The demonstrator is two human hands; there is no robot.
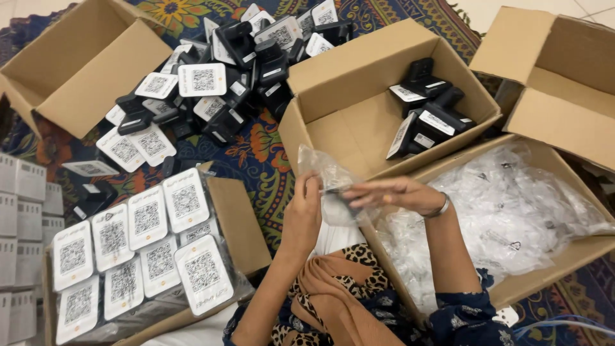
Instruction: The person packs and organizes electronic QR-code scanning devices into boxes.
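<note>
The person sits on a patterned rug (256,154), both hands raised over the lap. The left hand (303,214) is closed, fingers pinched on the edge of a crinkly clear plastic bag (327,174). The right hand (392,192), with a thin metal bangle (442,206) at the wrist, has its fingers curled around a small black device (343,200) that sits at the mouth of the bag, partly inside the film. The bag and device hang just in front of the near wall of the middle cardboard box (333,77).

That box is plain brown corrugated board with its flaps up; a handful of boxy black devices with white label faces (426,115) lie in its far right corner. To its right, touching it, a wider box (564,256) is heaped with glossy, rumpled clear bags (506,205). A loose pile of the same black devices (218,83) spreads on the rug near its top edge, between the middle box and an empty open box (83,64) at the left. At the near left corner, a box (237,218) holds bagged white rounded-rectangle plates (147,250) standing in rows. Flat grey-white cartons (22,211) stack along the left edge.
</note>
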